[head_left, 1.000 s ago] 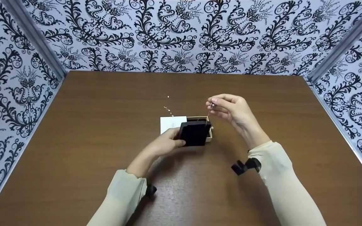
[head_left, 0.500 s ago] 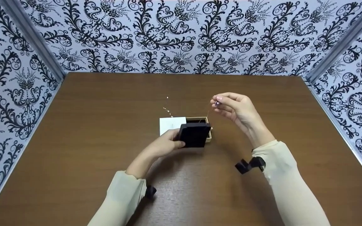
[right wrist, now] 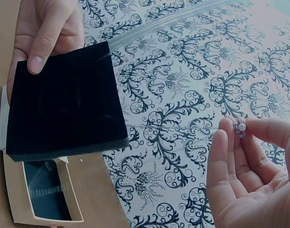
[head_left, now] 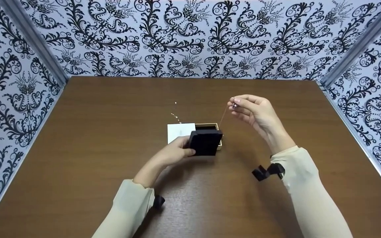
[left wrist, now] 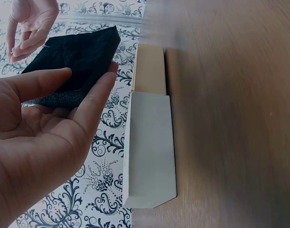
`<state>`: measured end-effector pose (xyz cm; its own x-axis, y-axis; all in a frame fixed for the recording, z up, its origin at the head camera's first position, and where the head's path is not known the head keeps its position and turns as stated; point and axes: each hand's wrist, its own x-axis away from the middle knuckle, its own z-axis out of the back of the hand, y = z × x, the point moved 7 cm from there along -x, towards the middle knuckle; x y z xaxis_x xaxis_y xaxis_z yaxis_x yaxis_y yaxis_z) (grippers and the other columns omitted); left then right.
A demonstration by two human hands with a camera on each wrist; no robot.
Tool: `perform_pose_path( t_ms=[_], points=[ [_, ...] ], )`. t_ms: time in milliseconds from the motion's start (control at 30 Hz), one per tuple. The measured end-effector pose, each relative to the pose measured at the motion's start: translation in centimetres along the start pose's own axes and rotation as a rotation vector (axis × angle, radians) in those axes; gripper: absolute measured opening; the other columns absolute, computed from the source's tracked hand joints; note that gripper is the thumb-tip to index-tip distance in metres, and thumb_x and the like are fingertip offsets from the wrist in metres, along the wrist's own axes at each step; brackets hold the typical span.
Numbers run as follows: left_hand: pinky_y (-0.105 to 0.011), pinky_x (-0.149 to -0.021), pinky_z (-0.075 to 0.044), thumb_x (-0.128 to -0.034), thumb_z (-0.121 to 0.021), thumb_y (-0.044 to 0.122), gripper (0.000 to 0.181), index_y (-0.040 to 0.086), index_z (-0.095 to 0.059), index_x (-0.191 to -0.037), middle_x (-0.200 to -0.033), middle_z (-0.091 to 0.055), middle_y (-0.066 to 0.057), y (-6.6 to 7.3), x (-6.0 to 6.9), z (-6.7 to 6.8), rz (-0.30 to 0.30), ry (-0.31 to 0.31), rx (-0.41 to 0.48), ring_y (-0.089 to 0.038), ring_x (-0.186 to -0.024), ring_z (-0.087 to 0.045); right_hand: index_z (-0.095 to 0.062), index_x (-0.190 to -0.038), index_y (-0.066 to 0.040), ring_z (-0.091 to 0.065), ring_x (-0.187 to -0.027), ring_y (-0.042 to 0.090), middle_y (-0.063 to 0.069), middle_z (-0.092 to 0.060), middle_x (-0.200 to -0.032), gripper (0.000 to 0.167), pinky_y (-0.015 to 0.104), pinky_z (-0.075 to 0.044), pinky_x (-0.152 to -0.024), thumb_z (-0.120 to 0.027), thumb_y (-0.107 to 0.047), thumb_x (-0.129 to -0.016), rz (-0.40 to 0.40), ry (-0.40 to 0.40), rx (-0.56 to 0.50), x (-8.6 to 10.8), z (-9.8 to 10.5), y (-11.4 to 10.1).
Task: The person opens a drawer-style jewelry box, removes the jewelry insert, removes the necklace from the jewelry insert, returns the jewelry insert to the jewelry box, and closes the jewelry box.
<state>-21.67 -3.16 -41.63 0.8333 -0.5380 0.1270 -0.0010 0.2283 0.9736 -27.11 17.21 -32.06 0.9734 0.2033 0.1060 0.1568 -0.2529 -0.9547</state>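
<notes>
A black foam pad (head_left: 205, 142) is gripped at its left side by my left hand (head_left: 174, 152), thumb on one face and fingers behind, as the left wrist view also shows. Between thumb and fingertips my right hand (head_left: 260, 114) pinches a small pendant with a pearl and coloured stones (right wrist: 240, 127). A thin chain (right wrist: 173, 127) runs from the pendant to the pad's edge. Beneath and behind the pad lies a box, partly slid out of its white cover (head_left: 179, 131); in the right wrist view its tray rim (right wrist: 74, 190) surrounds a dark inside.
A thin strand with small light bits (head_left: 176, 117) lies on the brown table (head_left: 88, 132) behind the white cover. Patterned walls (head_left: 190, 36) enclose the table at the back and both sides.
My right hand has moved right and slightly away with the pendant, and the chain between it and the pad now looks straighter. The left hand and pad have hardly moved.
</notes>
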Motion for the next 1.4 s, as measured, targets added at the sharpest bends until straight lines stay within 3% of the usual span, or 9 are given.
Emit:
perform_pose_path(
  t_ms=[500, 933, 1167, 1400],
  points=[
    [-0.035, -0.1, -0.052, -0.0901, -0.05, -0.006, 0.042, -0.012, -0.053, -0.131, -0.126, -0.063, -0.029, -0.4, -0.2, 0.0, -0.014, -0.017, -0.03, -0.029, -0.115, -0.064, -0.075, -0.091, -0.007, -0.074, -0.079, 0.014, 0.006, -0.077, -0.087, 0.007, 0.025, -0.061, -0.078, -0.069, -0.006, -0.092, 0.009, 0.029, -0.06, 0.3, 1.1, -1.0],
    [-0.035, -0.1, -0.052, -0.0905, -0.049, -0.006, 0.042, -0.013, -0.052, -0.132, -0.127, -0.063, -0.029, -0.3, 0.1, 0.1, -0.014, -0.017, -0.016, -0.031, -0.116, -0.064, -0.075, -0.093, -0.002, -0.075, -0.08, 0.018, 0.011, -0.077, -0.089, 0.006, 0.026, -0.061, -0.078, -0.07, -0.005, -0.091, 0.019, 0.042, -0.134, 0.4, 2.3, -1.8],
    [-0.04, -0.106, -0.05, -0.0935, -0.046, -0.009, 0.046, -0.011, -0.047, -0.139, -0.136, -0.058, -0.028, -0.4, 0.3, 0.0, 0.011, -0.042, 0.032, -0.036, -0.127, -0.058, -0.075, -0.093, -0.001, -0.075, -0.08, 0.018, 0.011, -0.077, -0.088, 0.007, 0.026, -0.061, -0.077, -0.069, -0.005, -0.092, 0.02, 0.04, -0.171, 0.3, 3.2, -2.0],
    [-0.037, -0.103, -0.052, -0.0924, -0.047, -0.008, 0.045, -0.012, -0.049, -0.137, -0.132, -0.06, -0.029, -0.5, 0.2, 0.2, 0.003, -0.026, 0.011, -0.034, -0.123, -0.061, -0.074, -0.094, 0.0, -0.075, -0.08, 0.019, 0.012, -0.077, -0.088, 0.007, 0.026, -0.062, -0.077, -0.07, -0.004, -0.091, 0.015, 0.053, -0.201, 0.0, 4.1, -1.8]
  ],
)
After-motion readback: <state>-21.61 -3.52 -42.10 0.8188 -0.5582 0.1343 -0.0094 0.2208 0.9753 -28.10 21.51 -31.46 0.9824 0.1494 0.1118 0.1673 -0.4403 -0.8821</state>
